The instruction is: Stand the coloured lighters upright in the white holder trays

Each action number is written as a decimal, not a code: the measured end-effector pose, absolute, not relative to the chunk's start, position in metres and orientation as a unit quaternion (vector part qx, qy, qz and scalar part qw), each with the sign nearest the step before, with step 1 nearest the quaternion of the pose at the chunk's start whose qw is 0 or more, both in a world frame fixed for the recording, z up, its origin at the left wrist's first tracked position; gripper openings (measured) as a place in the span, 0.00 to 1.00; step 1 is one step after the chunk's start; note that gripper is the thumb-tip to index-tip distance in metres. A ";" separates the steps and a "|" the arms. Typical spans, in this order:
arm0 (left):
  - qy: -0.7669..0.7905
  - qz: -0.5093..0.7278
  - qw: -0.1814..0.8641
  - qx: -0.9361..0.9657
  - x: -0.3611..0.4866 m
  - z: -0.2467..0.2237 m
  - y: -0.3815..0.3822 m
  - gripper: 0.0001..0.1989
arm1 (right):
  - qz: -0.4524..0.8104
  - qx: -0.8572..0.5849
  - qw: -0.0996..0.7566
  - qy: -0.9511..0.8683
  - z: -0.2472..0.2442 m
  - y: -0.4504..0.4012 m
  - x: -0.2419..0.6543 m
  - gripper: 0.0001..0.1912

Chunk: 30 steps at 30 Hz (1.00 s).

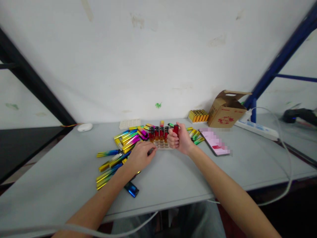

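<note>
My right hand (181,138) is wrapped around a red lighter (175,129), held upright above the right end of a pale tray with round holes (162,145). Several more red lighters (159,133) with dark tops stand in the tray's back part. My left hand (142,153) is closed, palm down, at the tray's left side; a dark bit shows between its thumb and fingers, too hidden to name. Under and beside that hand lies a loose pile of shiny metallic tubes (127,140) in yellow, blue, green and magenta. A dark blue shiny piece (131,189) lies nearer the front edge.
A phone (215,142) lies right of my right hand, beside more coloured tubes (195,135). Behind stand an open cardboard box (224,114), a tray of yellow pieces (198,115) and a power strip (259,130). A white case (85,127) lies left; a pale holed tray (130,124) touches the wall.
</note>
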<state>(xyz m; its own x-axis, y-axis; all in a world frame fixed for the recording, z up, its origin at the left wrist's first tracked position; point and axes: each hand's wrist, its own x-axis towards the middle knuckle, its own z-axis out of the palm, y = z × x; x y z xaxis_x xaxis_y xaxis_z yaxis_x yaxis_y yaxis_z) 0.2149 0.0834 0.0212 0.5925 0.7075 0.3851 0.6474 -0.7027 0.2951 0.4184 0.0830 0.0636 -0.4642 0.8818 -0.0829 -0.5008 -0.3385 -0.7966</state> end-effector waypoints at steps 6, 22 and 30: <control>0.382 0.240 0.061 0.891 0.215 0.022 0.083 0.08 | 0.746 -0.301 0.458 -0.377 0.064 0.083 0.412 0.25; 0.379 0.240 0.050 0.892 0.216 0.024 0.081 0.08 | 0.706 -0.350 0.470 -0.398 0.056 0.082 0.402 0.21; 0.373 0.245 0.058 0.893 0.216 0.024 0.081 0.09 | 0.721 -0.338 0.453 -0.401 0.056 0.082 0.403 0.21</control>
<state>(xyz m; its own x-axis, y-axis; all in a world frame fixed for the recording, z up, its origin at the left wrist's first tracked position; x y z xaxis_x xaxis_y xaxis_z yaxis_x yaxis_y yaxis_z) 0.2158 0.0806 0.0241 0.6019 0.6939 0.3952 0.6371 -0.7156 0.2864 0.4025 0.0823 0.0558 -0.3604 0.9246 -0.1232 -0.3824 -0.2669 -0.8846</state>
